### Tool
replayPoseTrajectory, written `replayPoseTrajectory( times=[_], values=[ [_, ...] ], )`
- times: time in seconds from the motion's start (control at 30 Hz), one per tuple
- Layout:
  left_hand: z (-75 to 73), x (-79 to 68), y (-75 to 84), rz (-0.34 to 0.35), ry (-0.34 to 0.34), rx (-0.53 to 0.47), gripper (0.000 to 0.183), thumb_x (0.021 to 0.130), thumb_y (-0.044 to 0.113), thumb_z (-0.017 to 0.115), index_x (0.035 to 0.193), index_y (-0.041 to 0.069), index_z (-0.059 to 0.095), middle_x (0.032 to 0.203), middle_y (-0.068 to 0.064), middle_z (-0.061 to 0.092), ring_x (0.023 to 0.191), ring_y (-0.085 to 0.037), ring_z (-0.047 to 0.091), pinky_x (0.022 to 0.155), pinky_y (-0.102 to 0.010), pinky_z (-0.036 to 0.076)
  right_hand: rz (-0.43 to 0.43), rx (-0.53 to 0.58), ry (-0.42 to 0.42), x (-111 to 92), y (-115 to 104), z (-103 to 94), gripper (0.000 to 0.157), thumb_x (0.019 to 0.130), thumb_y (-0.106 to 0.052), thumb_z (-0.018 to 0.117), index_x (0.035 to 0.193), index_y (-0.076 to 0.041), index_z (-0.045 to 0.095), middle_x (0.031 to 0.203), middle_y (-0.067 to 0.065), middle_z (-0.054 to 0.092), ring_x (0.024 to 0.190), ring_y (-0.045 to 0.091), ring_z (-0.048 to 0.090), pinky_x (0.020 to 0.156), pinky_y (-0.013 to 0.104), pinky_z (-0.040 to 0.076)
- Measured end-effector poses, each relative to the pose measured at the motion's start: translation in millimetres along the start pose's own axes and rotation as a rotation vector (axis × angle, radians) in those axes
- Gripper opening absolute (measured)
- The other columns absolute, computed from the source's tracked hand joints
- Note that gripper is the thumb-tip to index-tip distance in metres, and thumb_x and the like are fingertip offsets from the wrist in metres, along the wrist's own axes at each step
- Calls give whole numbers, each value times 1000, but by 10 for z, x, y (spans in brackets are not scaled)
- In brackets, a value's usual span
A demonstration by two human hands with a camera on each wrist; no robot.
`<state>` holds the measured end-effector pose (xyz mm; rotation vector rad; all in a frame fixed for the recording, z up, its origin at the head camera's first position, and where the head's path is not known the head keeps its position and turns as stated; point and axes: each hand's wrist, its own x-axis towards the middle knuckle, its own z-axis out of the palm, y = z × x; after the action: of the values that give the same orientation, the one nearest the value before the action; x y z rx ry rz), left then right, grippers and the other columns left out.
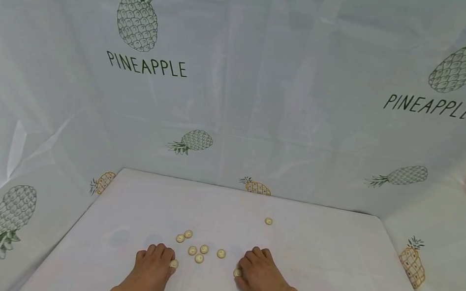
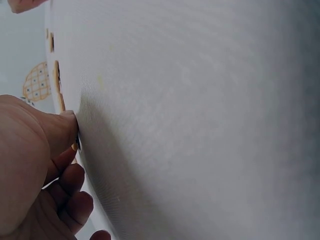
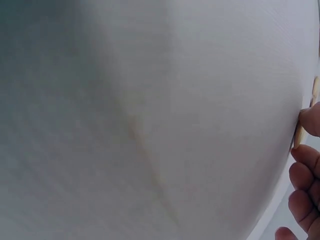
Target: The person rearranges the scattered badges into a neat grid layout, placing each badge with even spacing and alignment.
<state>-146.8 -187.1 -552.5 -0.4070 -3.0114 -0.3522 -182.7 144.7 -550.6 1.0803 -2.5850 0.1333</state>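
My left hand is low over the white table, its thumb and a finger pinching a round, pale wooden disc that bears a faint mark. In the left wrist view the thumb and fingertip meet at the thin edge of this disc, right at the tabletop. To the right, my right hand pinches a similar disc by its edge. The right wrist view has that disc between thumb and index finger, with the other fingers curled beside it.
Between and beyond the hands, several matching discs lie loosely grouped on the table. One disc sits slightly apart, nearer the right hand; another disc is farther back. A pineapple-print cloth hangs behind and along both sides.
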Motion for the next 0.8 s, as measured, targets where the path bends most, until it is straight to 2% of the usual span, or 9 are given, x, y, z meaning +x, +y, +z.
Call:
replayPoseTrajectory(
  times=[0.2,0.5,0.8],
  values=[
    [-3,12,2,6,-3,-4,25,94,24,80,104,14,59,99,1,52,91,-18,44,82,-49,40,-9,-23,-14,15,20,17,20,90,-37,78,88,-21,67,90,-9,62,85,11,48,85,35,42],
    [7,24,3,-32,-48,-16,24,96,25,78,107,13,60,100,0,53,93,-19,45,84,-52,41,-16,-43,-64,84,54,-41,19,88,-38,74,89,-19,70,89,-8,62,85,12,50,88,40,44],
    [16,13,-11,-7,-27,-15,25,95,25,79,105,14,59,99,1,52,91,-18,44,81,-49,40,79,-39,-52,136,279,-178,19,84,-33,77,89,-17,69,87,-7,60,86,13,47,83,37,41]
  ],
)
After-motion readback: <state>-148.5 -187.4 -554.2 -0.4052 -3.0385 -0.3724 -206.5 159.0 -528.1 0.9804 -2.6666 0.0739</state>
